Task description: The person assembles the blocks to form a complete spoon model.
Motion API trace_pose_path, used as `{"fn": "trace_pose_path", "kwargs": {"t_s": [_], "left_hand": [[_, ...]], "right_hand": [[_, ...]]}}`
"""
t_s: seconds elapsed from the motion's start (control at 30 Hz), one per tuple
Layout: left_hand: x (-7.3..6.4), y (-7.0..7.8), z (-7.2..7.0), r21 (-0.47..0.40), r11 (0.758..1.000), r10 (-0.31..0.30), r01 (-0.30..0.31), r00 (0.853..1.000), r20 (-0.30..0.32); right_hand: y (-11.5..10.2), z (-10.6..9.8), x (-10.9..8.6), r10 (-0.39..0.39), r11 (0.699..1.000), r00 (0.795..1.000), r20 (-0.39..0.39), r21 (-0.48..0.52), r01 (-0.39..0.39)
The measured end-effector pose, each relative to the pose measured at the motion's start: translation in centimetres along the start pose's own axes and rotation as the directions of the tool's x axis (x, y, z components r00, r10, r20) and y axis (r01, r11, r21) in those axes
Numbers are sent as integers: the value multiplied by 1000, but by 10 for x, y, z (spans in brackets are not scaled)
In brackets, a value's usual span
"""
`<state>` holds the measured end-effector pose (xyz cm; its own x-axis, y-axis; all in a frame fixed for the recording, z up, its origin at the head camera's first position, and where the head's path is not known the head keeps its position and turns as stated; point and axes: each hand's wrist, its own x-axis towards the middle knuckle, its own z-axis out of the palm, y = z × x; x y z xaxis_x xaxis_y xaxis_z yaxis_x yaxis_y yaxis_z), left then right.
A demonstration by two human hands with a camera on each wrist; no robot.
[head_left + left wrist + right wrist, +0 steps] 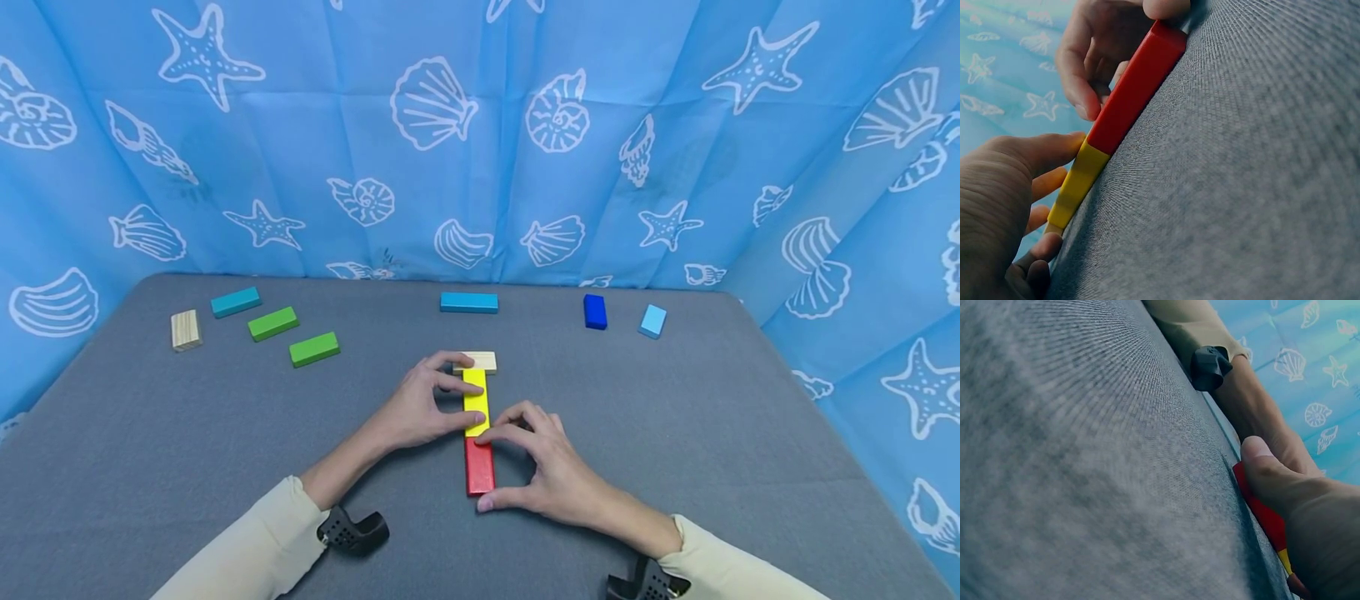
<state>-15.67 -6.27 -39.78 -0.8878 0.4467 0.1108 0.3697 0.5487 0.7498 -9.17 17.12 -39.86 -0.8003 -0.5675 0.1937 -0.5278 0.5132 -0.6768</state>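
Pinching the red block [480, 468] lengthwise, the right hand [553, 467] is holding its thumb at the near end and its index finger at the far end; the left hand [420, 407] is resting its thumb and fingers on the yellow block [475, 403], the digits lying across it rather than curling round it, while one fingertip is touching the pale wooden block [484, 362]; the red and yellow blocks are lying flat, end to end, in a line pointing away from the person; the pale wooden block is lying crosswise at the yellow one's far end, the three forming a T near the middle of the grey tabletop [712, 417]; black wrist devices [352, 533] are sitting at the cuffs of the cream sleeves [258, 537]; beyond the T, a long blue block [468, 302] is lying along the far edge; farther left, a near green block [314, 350], a second green block [273, 324] and a teal block [236, 302] are forming a slanting row, with a grained wooden block [185, 331] beside it; to the right, a dark blue block [595, 312] and a light blue block [652, 321] are lying near each other; a blue curtain [300, 50], bearing white shells and starfish, is hanging behind.
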Motion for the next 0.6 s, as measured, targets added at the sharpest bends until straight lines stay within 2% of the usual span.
{"fn": "trace_pose_path", "kwargs": {"t_s": [0.27,0.6], "left_hand": [[0,-1,0,-6,1000,-2,2,1000,-2],[0,0,-1,-10,1000,-26,27,1000,6]], "right_hand": [[1,-5,3,-9,999,1000,-21,51,10],[17,-33,14,27,998,993,-118,58,-20]]}}
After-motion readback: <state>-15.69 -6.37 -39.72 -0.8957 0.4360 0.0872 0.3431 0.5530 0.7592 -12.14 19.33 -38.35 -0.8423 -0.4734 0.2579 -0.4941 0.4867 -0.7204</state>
